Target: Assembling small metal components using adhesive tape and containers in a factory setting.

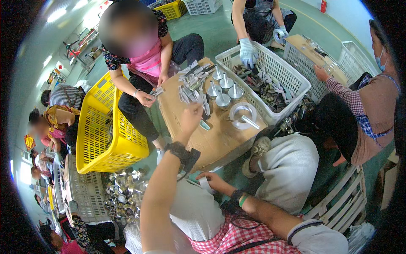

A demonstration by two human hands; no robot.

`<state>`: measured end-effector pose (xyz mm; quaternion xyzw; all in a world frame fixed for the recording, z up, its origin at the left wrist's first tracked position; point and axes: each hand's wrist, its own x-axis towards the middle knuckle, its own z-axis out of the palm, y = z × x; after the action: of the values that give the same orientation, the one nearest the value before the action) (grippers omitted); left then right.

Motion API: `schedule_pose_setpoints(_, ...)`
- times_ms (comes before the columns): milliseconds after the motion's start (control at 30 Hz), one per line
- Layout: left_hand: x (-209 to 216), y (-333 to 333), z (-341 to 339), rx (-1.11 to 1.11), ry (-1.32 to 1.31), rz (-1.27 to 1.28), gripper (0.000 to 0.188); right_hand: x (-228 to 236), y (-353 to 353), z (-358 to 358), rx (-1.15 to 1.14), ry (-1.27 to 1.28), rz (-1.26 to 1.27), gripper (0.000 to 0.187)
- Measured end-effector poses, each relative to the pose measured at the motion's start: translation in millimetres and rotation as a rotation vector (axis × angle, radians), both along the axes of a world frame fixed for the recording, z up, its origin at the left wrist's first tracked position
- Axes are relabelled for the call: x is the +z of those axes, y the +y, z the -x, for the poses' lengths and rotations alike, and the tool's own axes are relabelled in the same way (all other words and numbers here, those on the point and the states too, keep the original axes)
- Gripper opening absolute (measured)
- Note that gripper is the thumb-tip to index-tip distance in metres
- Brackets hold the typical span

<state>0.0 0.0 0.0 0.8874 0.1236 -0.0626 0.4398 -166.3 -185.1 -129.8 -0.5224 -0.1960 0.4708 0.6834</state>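
Observation:
My left hand [192, 117] is stretched over a cardboard-topped work surface [190, 146], its fingers closed and slightly blurred. A pale sliver shows at the fingertips, but I cannot make out what it is. Close by lie several flat, shiny handle-like metal pieces [186, 94]. Beyond them several round metal discs with upright stems [223, 100] stand in a group. A roll of clear tape [243, 116] lies flat to the right, a metal stem resting across it. Down by my lap, my right hand [215, 182] grips a small white strip-like piece [206, 185].
A yellow basket [95, 139] stands left of the surface. The white basket [270, 70] on the right holds many metal pieces, with a co-worker's gloved hand [248, 53] in it. Another co-worker's hand [145, 98] holds a piece opposite me. Metal cups [122, 192] are heaped on the floor.

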Motion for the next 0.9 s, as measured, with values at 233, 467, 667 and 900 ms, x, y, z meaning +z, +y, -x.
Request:
schedule_pose_setpoints(233, -32.5, 19.0, 18.0, -0.234, -0.414, -0.584, 0.037, 3.4, -2.4, -1.7, -0.001, -0.062, -0.048, 0.025)
schedule_pose_setpoints(467, -47.7, -1.9, 36.4, -0.398, -0.174, -0.549, 0.033, 1.2, 1.0, 1.7, -0.030, -0.051, -0.059, 0.024)
schedule_pose_setpoints(667, -30.4, -16.9, 40.6, -0.409, -0.140, -0.543, 0.027, 3.3, -2.4, -0.7, -0.023, -0.063, -0.027, 0.023)
schedule_pose_setpoints(900, -20.7, -18.3, 39.1, -0.358, -0.217, -0.530, 0.022, 3.3, 0.5, 1.5, -0.029, -0.025, -0.008, 0.023)
